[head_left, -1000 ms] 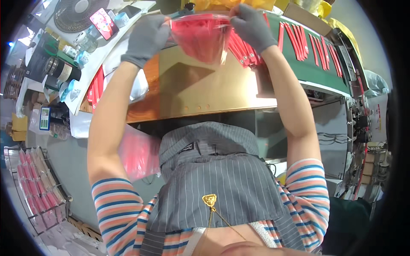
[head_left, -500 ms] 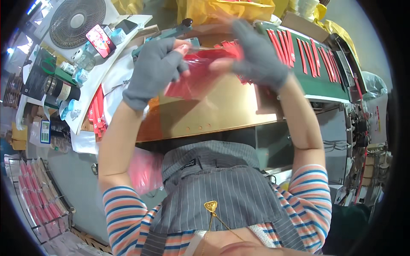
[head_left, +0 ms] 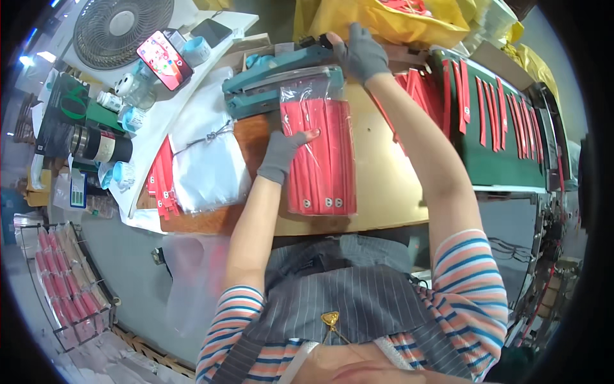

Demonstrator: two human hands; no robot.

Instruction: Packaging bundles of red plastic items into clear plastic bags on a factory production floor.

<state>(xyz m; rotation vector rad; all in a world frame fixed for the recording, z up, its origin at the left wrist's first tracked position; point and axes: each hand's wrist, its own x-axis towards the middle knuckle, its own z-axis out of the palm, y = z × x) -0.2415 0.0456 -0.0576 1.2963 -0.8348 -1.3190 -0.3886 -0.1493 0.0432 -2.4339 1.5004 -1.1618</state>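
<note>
Labels catch my eye first: a small round pale emblem marks the ends of the red strips [head_left: 329,153] in the clear bag [head_left: 294,210], printed wrappers circle the blue-and-white tubs [head_left: 133,119], and a pale band runs round a black bottle [head_left: 102,147]; beside the tubs a propped phone [head_left: 165,61] glows pink. The tabletop [head_left: 390,198] is gold-coloured in the middle and wooden toward the left, with a stack of clear sleeves [head_left: 211,173] tied in dark cord on the wooden part. A fan [head_left: 125,29] stands at the far left, a crumpled yellow bag [head_left: 384,29] at the back, and more red strips lie in rows on a green mat [head_left: 492,166] to the right. The clear bag lies flat and glossy, its strips side by side and its bare upper end up against the teal sealer [head_left: 281,77]. Of the gloved hands, the left hand [head_left: 285,153] holds the bag's left side, thumb on top; the right hand [head_left: 361,54] is at the sealer's black knob [head_left: 325,42], though whether it grips, I cannot tell.
</note>
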